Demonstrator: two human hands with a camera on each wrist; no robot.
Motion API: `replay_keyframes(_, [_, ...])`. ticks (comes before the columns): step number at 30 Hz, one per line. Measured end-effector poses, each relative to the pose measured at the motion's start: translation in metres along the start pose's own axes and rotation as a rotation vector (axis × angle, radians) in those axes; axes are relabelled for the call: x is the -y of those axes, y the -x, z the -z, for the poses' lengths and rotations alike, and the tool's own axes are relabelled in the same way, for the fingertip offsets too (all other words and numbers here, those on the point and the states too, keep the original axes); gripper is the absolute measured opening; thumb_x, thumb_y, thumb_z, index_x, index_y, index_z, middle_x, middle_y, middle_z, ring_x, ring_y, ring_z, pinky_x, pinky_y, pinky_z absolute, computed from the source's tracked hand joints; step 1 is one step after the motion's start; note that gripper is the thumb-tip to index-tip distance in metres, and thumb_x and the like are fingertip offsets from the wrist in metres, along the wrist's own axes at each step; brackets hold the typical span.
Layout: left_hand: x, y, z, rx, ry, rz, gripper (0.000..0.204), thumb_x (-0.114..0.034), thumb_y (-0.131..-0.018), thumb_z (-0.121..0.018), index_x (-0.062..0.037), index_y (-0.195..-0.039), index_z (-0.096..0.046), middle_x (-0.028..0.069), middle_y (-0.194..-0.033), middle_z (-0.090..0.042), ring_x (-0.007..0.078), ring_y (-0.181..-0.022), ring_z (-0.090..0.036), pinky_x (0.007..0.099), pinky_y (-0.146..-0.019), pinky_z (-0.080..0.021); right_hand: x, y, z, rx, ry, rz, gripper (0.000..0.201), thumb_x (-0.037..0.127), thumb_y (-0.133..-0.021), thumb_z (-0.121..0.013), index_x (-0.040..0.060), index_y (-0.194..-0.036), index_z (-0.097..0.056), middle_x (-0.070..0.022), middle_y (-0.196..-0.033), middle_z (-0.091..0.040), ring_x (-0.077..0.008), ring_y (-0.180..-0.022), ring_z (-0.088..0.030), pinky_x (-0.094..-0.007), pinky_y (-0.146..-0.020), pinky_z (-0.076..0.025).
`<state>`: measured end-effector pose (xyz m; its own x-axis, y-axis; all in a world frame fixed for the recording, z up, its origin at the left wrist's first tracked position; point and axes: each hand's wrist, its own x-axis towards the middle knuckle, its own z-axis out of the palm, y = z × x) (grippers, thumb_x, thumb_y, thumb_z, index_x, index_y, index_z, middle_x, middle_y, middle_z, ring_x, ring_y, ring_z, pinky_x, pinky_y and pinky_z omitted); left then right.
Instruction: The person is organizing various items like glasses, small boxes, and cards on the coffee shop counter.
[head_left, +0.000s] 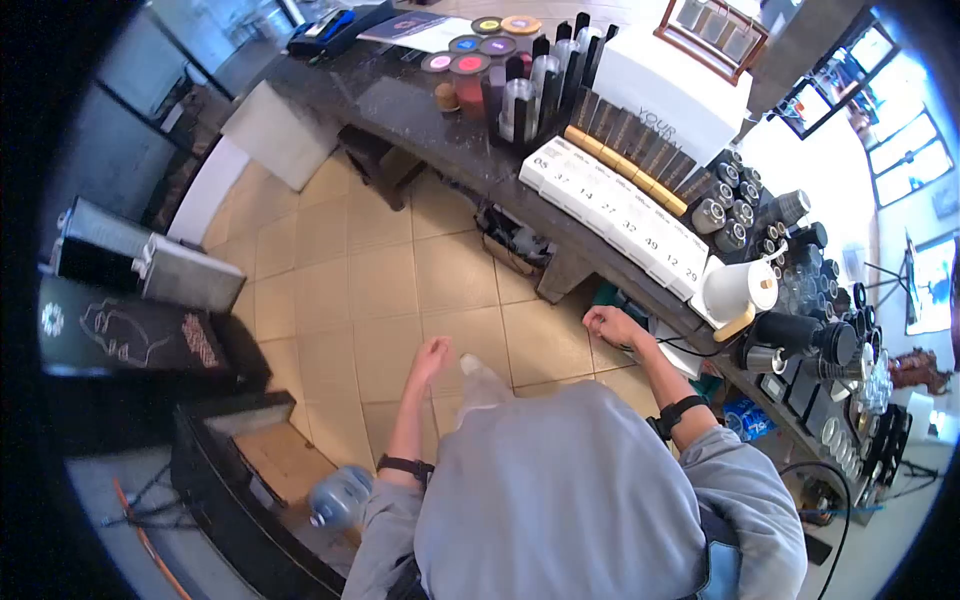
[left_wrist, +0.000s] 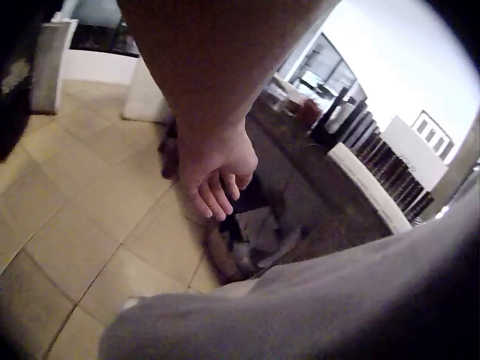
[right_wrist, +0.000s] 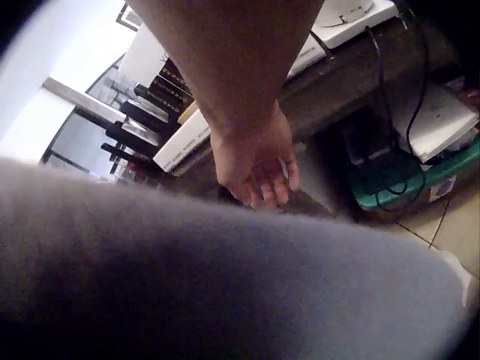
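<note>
My left hand [head_left: 432,358] hangs over the tiled floor, holding nothing; in the left wrist view its fingers [left_wrist: 215,199] droop loosely. Beside the counter's front edge, my right hand [head_left: 614,327] is also bare, its fingers [right_wrist: 268,191] loosely curled in the right wrist view. Nearest to it on the dark counter [head_left: 440,150] stand a row of white numbered boxes [head_left: 610,215] and a white gooseneck kettle [head_left: 735,290] with a wooden handle. Neither hand touches these things.
Below the counter sit a green bin [right_wrist: 375,191] with hanging black cables and an open box [head_left: 512,240]. Jars [head_left: 735,215] and coffee gear crowd the counter's right part. At left are a black cabinet [head_left: 130,335] and a large water bottle [head_left: 342,495].
</note>
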<state>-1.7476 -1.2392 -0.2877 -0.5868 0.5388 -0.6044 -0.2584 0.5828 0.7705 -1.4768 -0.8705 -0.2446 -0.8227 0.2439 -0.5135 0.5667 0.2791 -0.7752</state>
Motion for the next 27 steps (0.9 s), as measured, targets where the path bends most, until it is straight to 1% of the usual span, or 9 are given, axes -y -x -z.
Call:
replay_keyframes(2, [-0.050,-0.057,0.013,0.154,0.040,-0.110,0.026,-0.021,-0.101,-0.052,-0.0062,-0.121,-0.060,0.0033,-0.097,-0.066,0.0131,-0.085,-0.063,0.0289,-0.076,-0.052,0.031,-0.029,0.007,-0.075,-0.071,-0.038,0.020,0.006,-0.086,-0.052,0.0001,-0.101,-0.063,-0.0049,-0.086,-0.065,-0.0134,-0.079,-0.060,-0.0287,-0.074,-0.050])
replay_keyframes(6, [-0.167,-0.136,0.014,0.260,-0.296,-0.343,0.028,-0.016,-0.100,-0.054,-0.0096,-0.127,-0.057,0.0057,-0.109,-0.066,0.0183,-0.103,-0.062,0.0329,-0.091,-0.050,0.077,-0.072,0.015,-0.149,-0.238,-0.075,0.020,0.014,-0.094,-0.054,0.0033,-0.111,-0.060,-0.0020,-0.095,-0.065,-0.0100,-0.084,-0.058,-0.0265,-0.076,-0.050])
replay_keyframes(8, [-0.221,-0.166,-0.002,0.307,-0.133,-0.531,0.035,-0.015,-0.098,-0.056,-0.0089,-0.132,-0.053,0.0080,-0.117,-0.064,0.0204,-0.112,-0.060,0.0347,-0.097,-0.047,0.104,-0.087,0.017,-0.210,-0.425,-0.110,0.023,0.016,-0.095,-0.054,0.0034,-0.113,-0.060,-0.0032,-0.095,-0.067,-0.0114,-0.085,-0.060,-0.0281,-0.077,-0.050])
replay_keyframes(11, [-0.303,-0.199,-0.030,0.413,-0.146,-0.619,0.045,-0.016,-0.095,-0.059,-0.0068,-0.137,-0.047,0.0121,-0.128,-0.058,0.0245,-0.122,-0.055,0.0377,-0.103,-0.043,0.131,-0.110,0.034,-0.282,-0.654,-0.120,0.030,0.021,-0.097,-0.054,0.0047,-0.122,-0.057,-0.0035,-0.099,-0.068,-0.0117,-0.087,-0.062,-0.0290,-0.080,-0.052])
replay_keyframes(13, [-0.334,-0.233,-0.054,0.264,-0.359,-0.970,0.053,-0.016,-0.091,-0.063,-0.0054,-0.139,-0.044,0.0168,-0.135,-0.051,0.0310,-0.129,-0.047,0.0421,-0.109,-0.037,0.145,-0.131,0.047,-0.382,-0.804,-0.097,0.033,0.022,-0.097,-0.055,0.0037,-0.124,-0.056,-0.0052,-0.100,-0.067,-0.0123,-0.088,-0.063,-0.0290,-0.079,-0.052])
replay_keyframes(16, [-0.356,-0.275,-0.094,0.162,-0.431,-1.001,0.059,-0.015,-0.089,-0.065,-0.0061,-0.142,-0.041,0.0212,-0.137,-0.047,0.0359,-0.131,-0.042,0.0448,-0.111,-0.032,0.137,-0.170,0.066,-0.470,-0.984,-0.086,0.039,0.022,-0.097,-0.055,0.0038,-0.131,-0.051,-0.0063,-0.101,-0.067,-0.0126,-0.087,-0.063,-0.0293,-0.079,-0.053])
replay_keyframes(21, [-0.398,-0.320,-0.126,0.354,-0.584,-1.026,0.058,-0.016,-0.089,-0.066,-0.0077,-0.142,-0.043,0.0222,-0.135,-0.048,0.0354,-0.126,-0.046,0.0430,-0.108,-0.035,0.140,-0.222,0.090,-0.619,-1.124,-0.131,0.044,0.022,-0.099,-0.054,0.0060,-0.138,-0.046,-0.0080,-0.101,-0.067,-0.0127,-0.085,-0.063,-0.0288,-0.078,-0.053])
replay_keyframes(24, [-0.408,-0.338,-0.133,0.332,-0.430,-0.801,0.054,-0.017,-0.086,-0.070,-0.0117,-0.136,-0.051,0.0212,-0.120,-0.057,0.0368,-0.114,-0.054,0.0407,-0.099,-0.043,0.145,-0.235,0.095,-0.648,-1.213,-0.173,0.043,0.026,-0.100,-0.054,0.0062,-0.138,-0.047,-0.0078,-0.100,-0.067,-0.0129,-0.083,-0.062,-0.0286,-0.077,-0.053])
replay_keyframes(27, [-0.417,-0.358,-0.142,0.455,-0.392,-0.747,0.051,-0.016,-0.086,-0.070,-0.0117,-0.134,-0.052,0.0205,-0.117,-0.060,0.0350,-0.110,-0.058,0.0404,-0.096,-0.045,0.147,-0.247,0.104,-0.692,-1.306,-0.182,0.043,0.028,-0.100,-0.053,0.0045,-0.136,-0.048,-0.0079,-0.098,-0.067,-0.0126,-0.083,-0.062,-0.0287,-0.075,-0.052])
